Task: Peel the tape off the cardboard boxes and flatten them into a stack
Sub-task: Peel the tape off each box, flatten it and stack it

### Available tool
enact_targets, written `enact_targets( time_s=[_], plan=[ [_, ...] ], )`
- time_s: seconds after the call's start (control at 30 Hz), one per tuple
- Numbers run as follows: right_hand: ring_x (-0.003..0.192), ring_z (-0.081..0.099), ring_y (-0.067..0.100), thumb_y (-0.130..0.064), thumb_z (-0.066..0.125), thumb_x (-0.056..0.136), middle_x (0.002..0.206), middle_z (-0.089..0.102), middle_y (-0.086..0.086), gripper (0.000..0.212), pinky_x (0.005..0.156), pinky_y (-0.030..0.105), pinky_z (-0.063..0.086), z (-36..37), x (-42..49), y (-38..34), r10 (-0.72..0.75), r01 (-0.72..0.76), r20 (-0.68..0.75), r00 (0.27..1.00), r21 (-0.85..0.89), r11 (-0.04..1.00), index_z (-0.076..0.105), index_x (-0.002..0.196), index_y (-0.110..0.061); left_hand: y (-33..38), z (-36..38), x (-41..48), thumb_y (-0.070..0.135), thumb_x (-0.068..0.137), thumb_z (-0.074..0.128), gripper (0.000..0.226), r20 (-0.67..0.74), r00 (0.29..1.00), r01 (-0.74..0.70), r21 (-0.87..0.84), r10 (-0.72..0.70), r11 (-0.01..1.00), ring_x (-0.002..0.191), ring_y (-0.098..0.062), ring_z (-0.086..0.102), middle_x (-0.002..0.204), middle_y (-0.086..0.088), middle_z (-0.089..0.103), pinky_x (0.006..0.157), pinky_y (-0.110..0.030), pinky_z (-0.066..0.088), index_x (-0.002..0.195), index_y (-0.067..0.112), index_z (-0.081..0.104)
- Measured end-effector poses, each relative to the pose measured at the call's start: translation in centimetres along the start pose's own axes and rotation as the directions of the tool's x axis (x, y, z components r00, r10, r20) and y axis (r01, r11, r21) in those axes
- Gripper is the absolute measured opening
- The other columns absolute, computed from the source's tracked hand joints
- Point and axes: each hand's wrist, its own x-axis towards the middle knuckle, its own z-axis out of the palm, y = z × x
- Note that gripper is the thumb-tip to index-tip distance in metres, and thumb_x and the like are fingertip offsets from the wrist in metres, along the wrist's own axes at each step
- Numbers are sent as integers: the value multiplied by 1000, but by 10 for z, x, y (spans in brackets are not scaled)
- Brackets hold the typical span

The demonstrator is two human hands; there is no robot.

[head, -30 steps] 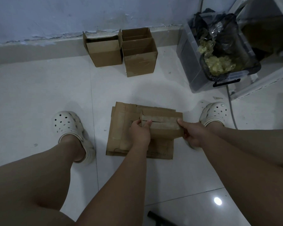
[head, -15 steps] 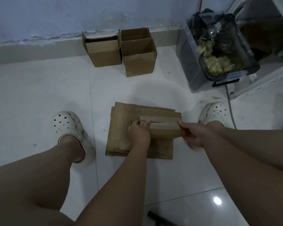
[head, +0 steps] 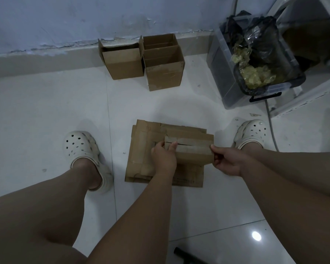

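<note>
Box (head: 191, 152) of brown cardboard, small and closed on top, sits between your two hands, over the stack of flattened cardboard (head: 141, 162) on the floor. Whether it touches the stack cannot be told.

Your left hand (head: 163, 158) grips the box's left end, fingers curled round the far side and the thumb at the slit between its top flaps. Your right hand (head: 228, 161) pinches the right end, thumb on top and fingers tucked under.

The stack lies beneath both hands and reaches out past your left knuckles. Well beyond your hands, against the wall, an open box (head: 123, 63) and a second open box (head: 164, 73) stand upright, touching.

Far past your right hand, a clear bin (head: 220, 73) lined with a black bag holds crumpled yellowish plastic (head: 255, 78). One white clog (head: 80, 147) sits out to the left of your left hand, and the other clog (head: 251, 133) is just beyond your right hand.
</note>
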Motion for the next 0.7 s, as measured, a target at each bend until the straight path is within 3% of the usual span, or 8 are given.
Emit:
enact_targets(
  time_s=[0.2, 0.3, 0.43, 0.5, 0.57, 0.6, 0.63, 0.7],
  plan=[
    [64, 57, 14, -12, 56, 94, 79, 65, 14, 18, 45, 15, 50, -7, -1, 12, 20, -15, -12, 1000, 297, 955, 62, 84, 1, -1, 1, 0, 40, 90, 59, 53, 9, 1000, -7, -11, 7, 1000, 116, -22, 52, 130, -6, 52, 102, -43, 44, 134, 11, 50],
    [54, 55, 10, -12, 57, 94, 71, 67, 8, 15, 39, 15, 44, -5, 1, 12, 41, -38, -6, 999, 235, 971, 65, 86, -3, -2, 1, 0, 40, 90, 59, 53, 5, 1000, -13, -3, 13, 1000, 116, -22, 52, 129, -6, 52, 102, -44, 44, 133, 11, 51],
    [54, 33, 8, -13, 54, 96, 70, 58, 2, 13, 34, 18, 31, -2, 5, 8, 72, -71, -1, 997, 167, 983, 65, 90, -7, -1, 2, -1, 38, 90, 59, 54, 14, 1000, -7, -13, 7, 1000, 117, -22, 51, 132, -7, 50, 102, -40, 44, 135, 11, 47],
    [54, 28, 9, -13, 53, 96, 69, 54, 0, 14, 33, 19, 29, -2, 6, 8, 75, -73, -4, 997, 140, 987, 64, 90, -8, 3, 3, -9, 30, 90, 62, 60, -75, 992, -96, 82, 102, 992, 115, -21, 48, 134, -9, 45, 97, -31, 43, 141, 11, 38],
    [54, 29, 9, -12, 52, 96, 65, 52, -1, 17, 35, 19, 29, -1, 7, 9, 49, -49, -1, 999, 56, 997, 65, 86, -9, 4, 5, -19, 15, 87, 64, 63, -141, 901, -326, 403, 410, 855, 106, -21, 45, 128, -12, 44, 87, -31, 41, 142, 17, 34],
    [54, 32, 9, -11, 52, 96, 64, 53, -1, 18, 38, 20, 30, 0, 7, 9, 22, -22, -7, 1000, 1, 1000, 65, 85, -10, 2, 8, -23, 8, 85, 62, 61, -58, 832, -435, 549, 551, 714, 108, -24, 44, 128, -13, 44, 89, -35, 41, 140, 21, 38],
    [56, 36, 10, -9, 51, 95, 65, 56, 0, 19, 43, 21, 31, 2, 8, 8, -18, 17, -27, 999, -53, 998, 66, 84, -10, -2, 13, -26, 5, 84, 59, 59, 71, 780, -520, 627, 622, 580, 116, -30, 42, 134, -12, 43, 95, -42, 39, 137, 24, 43],
    [62, 45, 13, -6, 48, 94, 74, 60, 3, 22, 53, 24, 34, 4, 12, 8, -145, 125, -87, 986, -201, 972, 66, 83, -10, -12, 21, -30, 9, 84, 59, 51, 245, 726, -615, 650, 642, 447, 133, -36, 34, 145, -10, 40, 105, -52, 30, 133, 25, 51]
  ],
)
